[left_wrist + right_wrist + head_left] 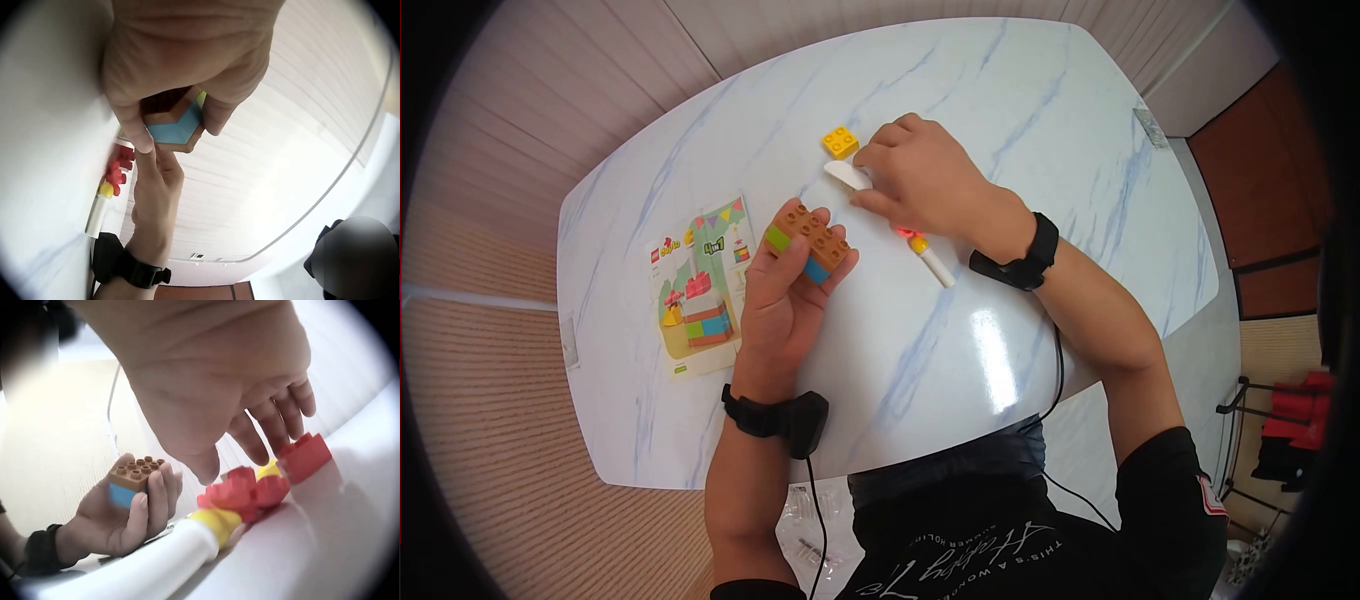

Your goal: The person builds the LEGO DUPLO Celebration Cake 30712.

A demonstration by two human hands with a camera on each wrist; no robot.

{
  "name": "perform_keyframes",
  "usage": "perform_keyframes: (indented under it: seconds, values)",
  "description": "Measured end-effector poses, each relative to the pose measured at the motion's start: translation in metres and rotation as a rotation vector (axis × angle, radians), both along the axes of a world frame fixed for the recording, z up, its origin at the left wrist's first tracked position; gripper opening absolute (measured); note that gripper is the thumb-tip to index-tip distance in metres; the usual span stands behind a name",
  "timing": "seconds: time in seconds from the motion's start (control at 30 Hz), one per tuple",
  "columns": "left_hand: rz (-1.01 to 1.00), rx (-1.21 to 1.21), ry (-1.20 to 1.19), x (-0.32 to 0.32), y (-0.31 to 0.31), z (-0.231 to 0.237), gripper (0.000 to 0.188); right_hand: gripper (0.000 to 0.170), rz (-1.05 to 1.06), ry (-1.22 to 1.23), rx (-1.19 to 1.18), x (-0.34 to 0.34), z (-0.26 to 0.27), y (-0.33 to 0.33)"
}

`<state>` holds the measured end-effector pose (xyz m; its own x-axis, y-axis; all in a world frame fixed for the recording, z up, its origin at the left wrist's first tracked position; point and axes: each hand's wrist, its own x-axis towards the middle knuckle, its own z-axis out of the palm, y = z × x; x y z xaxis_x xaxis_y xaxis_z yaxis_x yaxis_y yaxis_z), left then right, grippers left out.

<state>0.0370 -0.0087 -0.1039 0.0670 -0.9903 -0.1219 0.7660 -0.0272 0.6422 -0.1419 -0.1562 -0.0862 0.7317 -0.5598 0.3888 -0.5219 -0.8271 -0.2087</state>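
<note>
So, big white marbled table, with a Duplo booklet lying on the left, picture side up. The right hand is over the loose bits, while the left hand has thumb and fingers clamped round a brick stack, just beside the booklet, brown studs up with green and blue underneath. Then a white stick with a yellow end, and a white piece at the right hand's thumb and fingers; honestly can't tell from these angles if they're pinching it. Also a red flower-like piece, a red brick and a little yellow brick. I'd call this the grab-a-part step. Next move probably wants a sure pinch on that white piece, stack kept steady.
</note>
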Motion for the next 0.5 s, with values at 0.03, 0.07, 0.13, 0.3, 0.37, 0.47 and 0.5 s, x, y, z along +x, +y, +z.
perform_keyframes:
  seconds: [0.03, 0.07, 0.13, 0.3, 0.37, 0.47, 0.5]
  values:
    - [-0.002, -0.007, -0.028, 0.0, 0.0, -0.001, 0.042, 0.025, 0.039, -0.077, -0.012, 0.002, -0.003, -0.001]
    - [-0.003, -0.014, -0.056, 0.0, 0.0, -0.002, 0.039, 0.021, 0.078, -0.154, -0.025, 0.002, -0.005, -0.001]
    - [0.001, -0.013, -0.06, -0.001, -0.001, -0.002, 0.037, 0.016, 0.06, -0.106, 0.065, 0.001, 0.001, 0.0]
    - [0.038, 0.006, -0.064, -0.003, -0.001, 0.0, 0.034, 0.011, 0.069, -0.036, 0.179, 0.003, 0.005, 0.006]
    - [0.059, 0.017, -0.054, -0.004, -0.001, 0.001, 0.032, 0.017, 0.147, -0.019, 0.164, 0.003, 0.006, 0.008]
    - [0.074, 0.024, -0.043, -0.004, -0.002, 0.001, 0.03, 0.032, 0.278, -0.115, 0.092, 0.002, -0.001, 0.006]
    - [0.075, 0.024, -0.042, -0.003, -0.002, 0.001, 0.03, 0.032, 0.279, -0.115, 0.092, -0.001, -0.001, 0.006]
